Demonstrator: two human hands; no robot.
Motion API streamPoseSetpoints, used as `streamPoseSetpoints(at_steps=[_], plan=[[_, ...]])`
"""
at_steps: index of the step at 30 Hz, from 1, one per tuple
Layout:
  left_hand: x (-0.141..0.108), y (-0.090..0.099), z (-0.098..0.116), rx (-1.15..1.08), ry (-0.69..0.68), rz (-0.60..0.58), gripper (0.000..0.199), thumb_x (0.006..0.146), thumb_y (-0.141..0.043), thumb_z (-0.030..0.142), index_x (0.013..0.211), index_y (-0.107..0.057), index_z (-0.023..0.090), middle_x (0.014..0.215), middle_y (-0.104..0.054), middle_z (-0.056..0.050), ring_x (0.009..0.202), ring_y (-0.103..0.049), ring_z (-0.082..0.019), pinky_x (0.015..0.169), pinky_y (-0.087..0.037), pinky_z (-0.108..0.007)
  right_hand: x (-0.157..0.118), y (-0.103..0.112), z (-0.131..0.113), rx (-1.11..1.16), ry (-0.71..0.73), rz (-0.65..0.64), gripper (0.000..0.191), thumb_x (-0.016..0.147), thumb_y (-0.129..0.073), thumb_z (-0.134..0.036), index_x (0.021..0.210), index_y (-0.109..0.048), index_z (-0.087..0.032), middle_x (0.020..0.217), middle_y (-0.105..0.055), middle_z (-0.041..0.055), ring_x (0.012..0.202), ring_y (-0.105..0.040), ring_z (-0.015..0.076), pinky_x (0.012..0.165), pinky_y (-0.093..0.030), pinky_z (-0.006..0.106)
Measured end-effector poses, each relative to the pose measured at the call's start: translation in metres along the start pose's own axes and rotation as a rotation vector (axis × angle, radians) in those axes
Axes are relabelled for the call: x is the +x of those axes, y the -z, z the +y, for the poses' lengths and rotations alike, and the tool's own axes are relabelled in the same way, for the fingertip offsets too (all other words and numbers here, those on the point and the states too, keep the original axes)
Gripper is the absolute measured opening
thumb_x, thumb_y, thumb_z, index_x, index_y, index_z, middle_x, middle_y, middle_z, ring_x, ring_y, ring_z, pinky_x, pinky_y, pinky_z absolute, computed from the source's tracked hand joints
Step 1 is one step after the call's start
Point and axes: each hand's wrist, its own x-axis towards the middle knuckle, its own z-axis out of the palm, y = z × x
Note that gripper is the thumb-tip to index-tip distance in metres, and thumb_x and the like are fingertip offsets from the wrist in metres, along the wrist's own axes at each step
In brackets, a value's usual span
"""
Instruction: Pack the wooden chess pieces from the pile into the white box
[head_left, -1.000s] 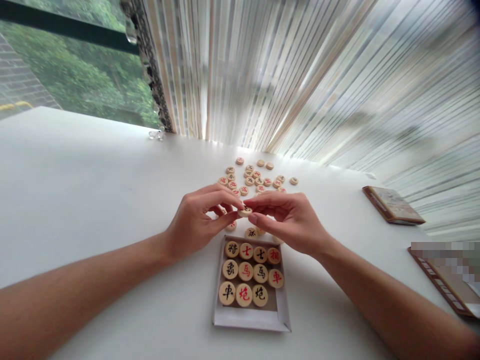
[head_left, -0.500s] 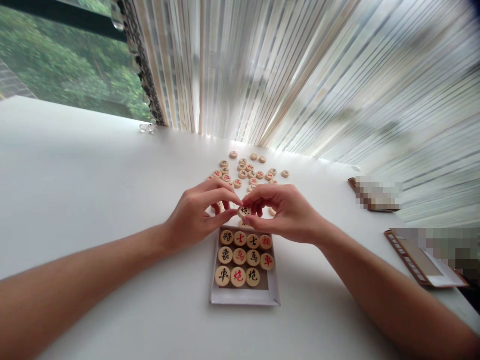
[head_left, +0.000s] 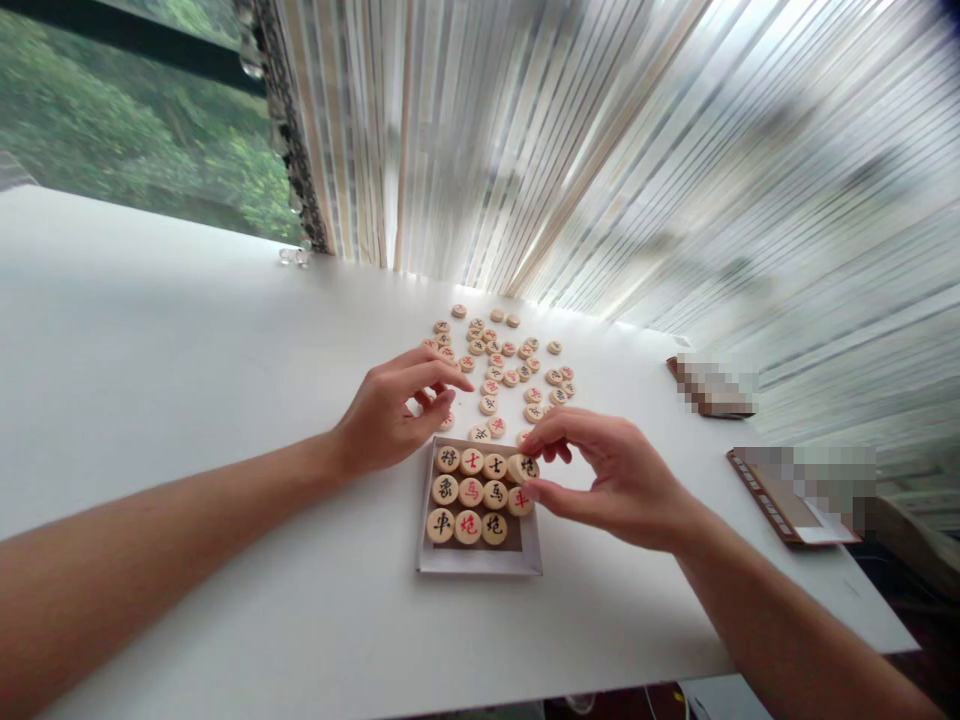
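Note:
A shallow box (head_left: 480, 562) stands on the white table with rows of round wooden pieces, marked in black or red characters. Between the thumb and fingers of my right hand (head_left: 600, 475) is a piece with a black character (head_left: 529, 467), held over the box's upper right part, above another piece. My left hand (head_left: 401, 405) hovers left of the box's far edge, fingers apart and nothing in them. Beyond the box many loose pieces (head_left: 496, 375) lie scattered, some partly hidden by my hands.
Two brown-edged flat objects, one farther off (head_left: 709, 390) and one nearer (head_left: 780, 510), lie at the right, partly pixelated. A small clear object (head_left: 295, 257) sits by the window. String curtains (head_left: 480, 140) hang behind the white table (head_left: 225, 320).
My left hand has let go of the piece and opened. My right hand has carried it down and right, over the box's upper right part. The view has shifted slightly.

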Motion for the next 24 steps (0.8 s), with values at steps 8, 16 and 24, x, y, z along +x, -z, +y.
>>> streamPoseSetpoints(at_steps=[8,16,24], plan=[[0.001,0.000,0.001,0.000,0.020,-0.014,0.020,0.092,-0.066,0.005,0.101,-0.078,0.016,0.103,-0.074,-0.007,0.083,-0.073,-0.013,0.066,-0.061,-0.020,-0.027,-0.025,-0.001,-0.072,0.099,-0.049,0.016,0.088,-0.082,-0.021,0.102,-0.073,-0.019,0.093,-0.067,0.0049,0.082,-0.063,0.0177,0.073,-0.052,0.030],[0.001,0.000,0.002,0.004,0.030,-0.018,0.018,0.090,-0.068,0.005,0.100,-0.078,0.015,0.101,-0.074,-0.006,0.081,-0.072,-0.013,0.066,-0.061,-0.020,-0.030,-0.031,0.001,-0.122,0.174,-0.068,0.014,0.091,-0.080,-0.019,0.102,-0.071,-0.017,0.092,-0.066,0.0057,0.082,-0.059,0.0180,0.072,-0.050,0.028],[0.002,0.000,0.003,0.033,0.037,-0.017,0.018,0.091,-0.067,0.007,0.100,-0.079,0.016,0.101,-0.076,-0.006,0.084,-0.074,-0.015,0.064,-0.061,-0.021,-0.032,-0.035,0.004,-0.158,0.201,-0.065,0.010,0.093,-0.079,-0.018,0.102,-0.073,-0.017,0.090,-0.067,0.0066,0.082,-0.059,0.0196,0.073,-0.052,0.030]])
